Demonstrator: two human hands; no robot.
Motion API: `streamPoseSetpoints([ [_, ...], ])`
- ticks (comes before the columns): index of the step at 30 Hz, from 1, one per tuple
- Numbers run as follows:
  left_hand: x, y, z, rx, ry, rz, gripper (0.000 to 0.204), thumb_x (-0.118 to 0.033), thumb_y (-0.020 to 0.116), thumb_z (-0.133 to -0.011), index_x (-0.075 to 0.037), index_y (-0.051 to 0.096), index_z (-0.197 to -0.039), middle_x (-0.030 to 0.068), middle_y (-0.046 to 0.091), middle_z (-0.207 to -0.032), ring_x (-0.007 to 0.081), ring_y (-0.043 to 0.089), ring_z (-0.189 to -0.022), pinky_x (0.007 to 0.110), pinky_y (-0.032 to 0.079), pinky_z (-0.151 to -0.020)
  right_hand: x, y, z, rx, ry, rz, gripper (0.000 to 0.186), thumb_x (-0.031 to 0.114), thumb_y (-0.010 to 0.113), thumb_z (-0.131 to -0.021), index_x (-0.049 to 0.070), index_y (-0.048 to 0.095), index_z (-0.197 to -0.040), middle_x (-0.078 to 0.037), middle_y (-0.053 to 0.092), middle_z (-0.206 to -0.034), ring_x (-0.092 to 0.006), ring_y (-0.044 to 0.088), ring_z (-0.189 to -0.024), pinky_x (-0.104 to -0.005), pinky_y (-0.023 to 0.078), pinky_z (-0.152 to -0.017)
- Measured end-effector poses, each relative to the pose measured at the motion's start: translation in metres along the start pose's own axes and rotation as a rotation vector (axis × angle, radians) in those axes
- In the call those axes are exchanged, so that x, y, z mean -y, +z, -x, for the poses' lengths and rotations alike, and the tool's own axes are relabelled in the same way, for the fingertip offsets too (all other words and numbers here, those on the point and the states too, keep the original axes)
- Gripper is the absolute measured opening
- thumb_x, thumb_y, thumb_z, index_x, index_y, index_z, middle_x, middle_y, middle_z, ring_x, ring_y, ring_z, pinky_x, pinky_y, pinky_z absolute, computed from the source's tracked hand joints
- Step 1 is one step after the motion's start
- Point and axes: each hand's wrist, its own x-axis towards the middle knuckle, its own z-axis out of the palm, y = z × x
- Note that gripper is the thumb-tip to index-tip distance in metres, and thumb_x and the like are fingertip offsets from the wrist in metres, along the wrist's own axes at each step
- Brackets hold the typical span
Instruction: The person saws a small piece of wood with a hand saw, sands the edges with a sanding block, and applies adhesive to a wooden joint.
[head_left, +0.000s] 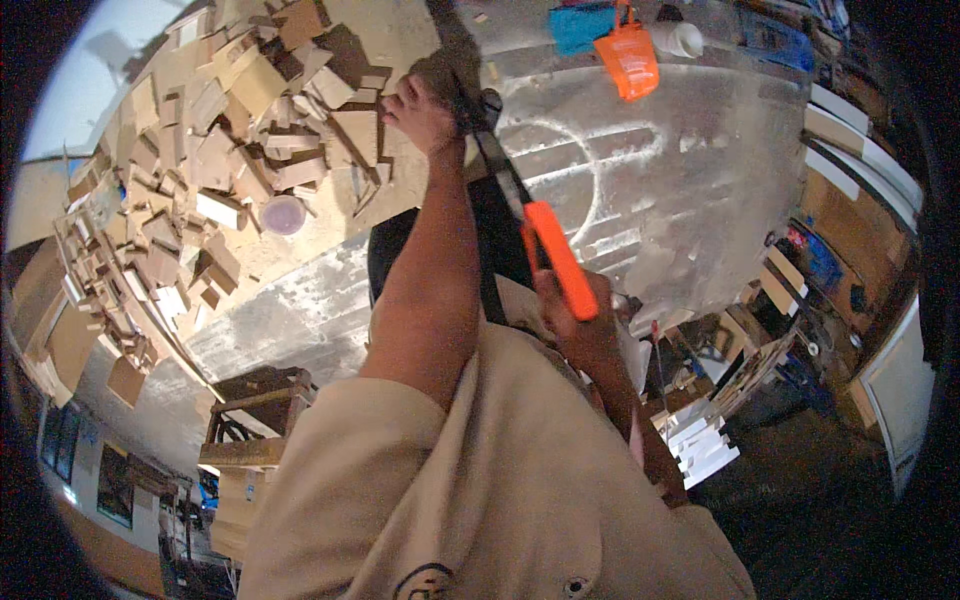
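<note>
Seen from the middle of the view, the right hand (588, 328) is at 3 o'clock, its fingers wrapped around the grip of a long orange-handled tool (565, 262). The tool slants from there toward 11 o'clock, its dark shaft reaching up close to the left hand (428, 118). That hand is just short of 12 o'clock, beside the dark far end; I cannot tell whether it grasps anything. At 10 o'clock a heap of wood scraps (230, 165) covers much of a pale table, with a round purplish tub (283, 215) near its edge. An orange bag (629, 62) sits at 1 o'clock.
</note>
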Motion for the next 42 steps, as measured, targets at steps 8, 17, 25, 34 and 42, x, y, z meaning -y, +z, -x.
streamPoseSetpoints([
  [8,-0.008,-0.008,-0.008,0.001,-0.005,0.055,0.040,-0.032,0.060,-0.080,-0.010,0.055,-0.113,0.0125,0.055,-0.117,0.0376,0.047,-0.108,0.053,0.037,-0.087,0.007,0.026,-0.056,-0.069,-0.068,0.028,0.038,0.031,0.060,-0.098,0.004,0.057,-0.072,0.001,0.049,-0.053,-0.0083,0.044,-0.049,-0.0288,0.035,-0.045],
  [17,-0.008,-0.007,0.001,0.004,-0.013,0.021,0.043,-0.036,0.056,-0.083,-0.008,0.054,-0.115,0.0118,0.055,-0.117,0.0377,0.047,-0.106,0.054,0.037,-0.088,-0.017,0.031,-0.055,-0.057,-0.016,-0.022,0.040,0.033,0.063,-0.097,0.006,0.055,-0.070,0.003,0.047,-0.055,-0.0061,0.044,-0.050,-0.0272,0.036,-0.045],
  [25,0.002,-0.002,-0.002,0.013,0.015,0.016,0.040,-0.033,0.058,-0.080,-0.008,0.055,-0.111,0.0115,0.056,-0.115,0.0361,0.048,-0.104,0.052,0.037,-0.087,-0.002,0.014,-0.061,0.024,-0.182,0.005,0.029,0.025,0.064,-0.093,-0.002,0.062,-0.083,-0.010,0.060,-0.064,-0.0177,0.055,-0.058,-0.0368,0.046,-0.058],
  [34,-0.001,-0.003,0.000,-0.039,0.051,0.024,0.037,-0.028,0.058,-0.078,-0.009,0.054,-0.110,0.0102,0.056,-0.119,0.0346,0.048,-0.104,0.052,0.035,-0.087,-0.025,0.032,-0.051,-0.067,-0.091,-0.030,0.036,0.032,0.061,-0.098,0.006,0.054,-0.074,0.003,0.049,-0.057,-0.0055,0.046,-0.050,-0.0260,0.036,-0.045],
  [42,-0.009,-0.013,-0.001,0.020,-0.013,0.069,0.035,-0.022,0.057,-0.078,-0.007,0.053,-0.109,0.0109,0.054,-0.116,0.0347,0.046,-0.105,0.052,0.034,-0.087,-0.014,0.025,-0.062,-0.040,-0.192,-0.067,0.038,0.035,0.061,-0.098,0.007,0.053,-0.074,0.004,0.048,-0.057,-0.0059,0.045,-0.050,-0.0250,0.036,-0.044],
])
